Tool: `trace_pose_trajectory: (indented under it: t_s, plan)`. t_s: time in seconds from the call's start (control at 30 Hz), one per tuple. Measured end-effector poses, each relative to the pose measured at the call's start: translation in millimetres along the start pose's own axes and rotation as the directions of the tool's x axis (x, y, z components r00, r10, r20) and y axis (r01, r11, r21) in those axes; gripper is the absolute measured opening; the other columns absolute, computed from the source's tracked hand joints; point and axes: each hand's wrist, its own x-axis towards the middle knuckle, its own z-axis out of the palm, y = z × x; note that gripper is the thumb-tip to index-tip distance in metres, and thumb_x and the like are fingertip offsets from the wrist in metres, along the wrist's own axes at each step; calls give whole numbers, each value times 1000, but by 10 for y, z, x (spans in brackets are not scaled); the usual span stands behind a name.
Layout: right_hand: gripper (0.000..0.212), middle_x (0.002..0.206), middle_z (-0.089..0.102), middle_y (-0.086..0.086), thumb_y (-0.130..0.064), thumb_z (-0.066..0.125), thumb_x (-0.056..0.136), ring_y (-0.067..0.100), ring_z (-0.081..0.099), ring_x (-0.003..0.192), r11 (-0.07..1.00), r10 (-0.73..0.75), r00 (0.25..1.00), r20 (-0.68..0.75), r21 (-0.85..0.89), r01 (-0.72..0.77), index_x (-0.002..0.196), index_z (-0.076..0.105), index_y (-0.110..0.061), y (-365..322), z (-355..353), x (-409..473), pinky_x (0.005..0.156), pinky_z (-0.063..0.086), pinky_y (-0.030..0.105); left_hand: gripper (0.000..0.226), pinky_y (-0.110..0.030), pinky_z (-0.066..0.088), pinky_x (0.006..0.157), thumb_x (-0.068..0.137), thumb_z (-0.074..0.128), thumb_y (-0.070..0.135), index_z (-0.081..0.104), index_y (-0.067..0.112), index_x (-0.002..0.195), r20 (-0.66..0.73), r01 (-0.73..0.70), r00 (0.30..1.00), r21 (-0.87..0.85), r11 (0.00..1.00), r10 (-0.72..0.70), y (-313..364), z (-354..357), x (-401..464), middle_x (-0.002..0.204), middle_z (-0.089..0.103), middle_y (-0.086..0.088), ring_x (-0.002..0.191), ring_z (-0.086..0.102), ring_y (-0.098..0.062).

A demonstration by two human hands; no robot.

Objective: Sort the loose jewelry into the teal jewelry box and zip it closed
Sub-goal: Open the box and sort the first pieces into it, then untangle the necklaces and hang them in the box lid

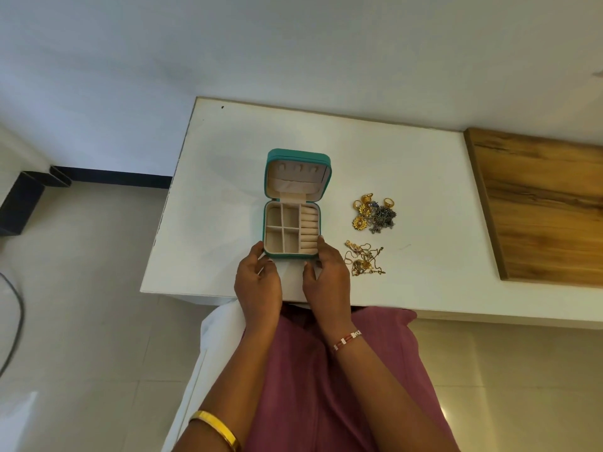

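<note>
My left hand [257,275] sits at the lower middle of the frame, its fingertips touching the near left corner of the teal jewelry box [291,231]; the fingers look loosely bent, resting against the corner and not clamped around it. The box stands open at the centre of the white table [208,190], lid tipped up toward the far edge, and every compartment and the ring rolls inside look bare. My right hand [326,272] mirrors the left, fingers lightly curved and touching the near right corner, holding nothing else.

Right of that hand, near the table's front, lies a tangle of gold chains [363,258]. Just beyond it, to the right of the box, sits a cluster of gold rings and earrings [375,213] mixed with darker silvery pieces. A wooden panel [541,203] fills the right edge.

I judge that I am only steadying the box; no sorting has begun. Next my right hand should pick one piece from the piles, and the chains will likely need untangling first.
</note>
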Motion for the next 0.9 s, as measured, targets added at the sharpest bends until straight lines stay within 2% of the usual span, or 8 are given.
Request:
trace_pose_trajectory:
  t_s: [0.17,0.37,0.43,0.57,0.63,0.77,0.83,0.9]
  plan:
    - [51,132,51,12,-1,51,85,25,46,120,1000,17,999,42,-26,-16,134,42,-4,-47,81,5,101,30,19,45,-17,35,90,89,43,0,49,17,130,-37,31,999,-59,998,-33,38,-20,11,129,55,0,104,48,-3]
    - [52,131,53,11,1,52,84,24,49,118,999,-7,997,71,37,4,135,42,-7,-35,4,12,104,38,29,46,-21,36,94,88,44,-1,47,18,130,-39,-24,999,-29,999,23,15,0,-9,131,52,-3,114,49,-10]
    - [50,128,55,11,2,53,84,23,53,114,993,8,998,59,118,-15,132,45,-7,-64,-58,6,100,43,32,46,-23,36,98,87,46,-2,48,16,129,-54,-104,993,10,995,105,24,4,-55,131,49,-4,118,48,-14]
    - [37,119,58,10,0,55,86,20,59,99,976,90,994,-58,204,-77,122,55,-7,12,-242,-11,82,44,11,44,-32,42,102,84,49,-5,51,11,126,-58,-334,938,107,937,341,24,10,-163,126,48,-8,118,49,-21]
    - [28,109,62,11,1,57,85,16,59,88,977,113,980,-166,200,-78,113,62,-5,104,-377,-5,73,41,1,42,-35,45,99,84,50,-6,53,10,123,-10,-418,907,126,900,422,16,37,-216,122,48,-4,115,51,-23]
    - [20,96,66,15,5,56,84,17,58,79,972,197,935,-295,182,-147,100,66,0,340,-628,2,69,36,-4,37,-41,48,95,86,48,-1,55,10,121,149,-502,863,151,851,483,-30,187,-339,119,50,-2,112,53,-24]
    - [19,95,66,15,5,55,84,16,56,78,975,198,927,-318,159,-154,99,66,1,396,-665,0,71,40,0,37,-36,45,99,86,45,4,56,13,120,229,-544,832,159,824,505,-62,252,-370,120,52,-1,115,50,-18]
    - [19,96,65,15,5,55,84,19,59,82,987,138,945,-296,116,-108,99,66,1,379,-626,2,76,46,14,37,-28,40,103,87,45,2,56,15,121,287,-562,814,175,808,504,-76,298,-367,122,53,-3,118,46,-10]
